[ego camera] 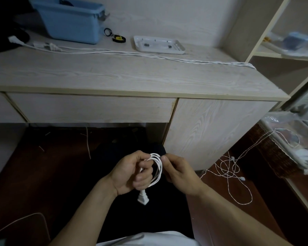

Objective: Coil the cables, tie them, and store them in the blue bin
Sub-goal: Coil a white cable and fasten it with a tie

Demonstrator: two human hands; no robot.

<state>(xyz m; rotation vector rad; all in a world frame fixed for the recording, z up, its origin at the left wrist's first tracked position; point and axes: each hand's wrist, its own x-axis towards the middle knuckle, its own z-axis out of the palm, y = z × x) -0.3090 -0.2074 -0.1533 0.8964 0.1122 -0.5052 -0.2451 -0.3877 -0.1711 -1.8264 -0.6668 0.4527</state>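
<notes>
my left hand (132, 173) is curling round a small white cable coil (156, 170), fingers wrapped through the loops and thumb closing over the top, so the coil is sitting upright in my grip over my lap. its white plug (143, 198) is hanging down below my palm, prongs end pointing toward the floor. my right hand (180, 174) is coming in just beside the coil from the right, fingertips bent and pinching at the top edge of the loops; something small and dark is showing at my fingertips, too small for me to tell what it is. i am sitting in front of a pale wood desk (124, 75), well apart from its top. the blue bin (70, 20) is standing at the back left of the desk, open at the top, with dark things inside that i cannot make out. just to its right two black ties (114, 35) are lying on the desk, one a thin ring, the other with a yellow patch. a white tray (158, 44) is lying farther right, near the back wall. a long white cable (132, 54) is stretching across the desk from a plug near the bin to the right edge, where it is dropping over. on the dark floor to my right a thin white cord (233, 167) is lying in a loose tangle, running up toward a woven basket (272, 148). open shelves (281, 55) are standing at the right end of the desk.
</notes>
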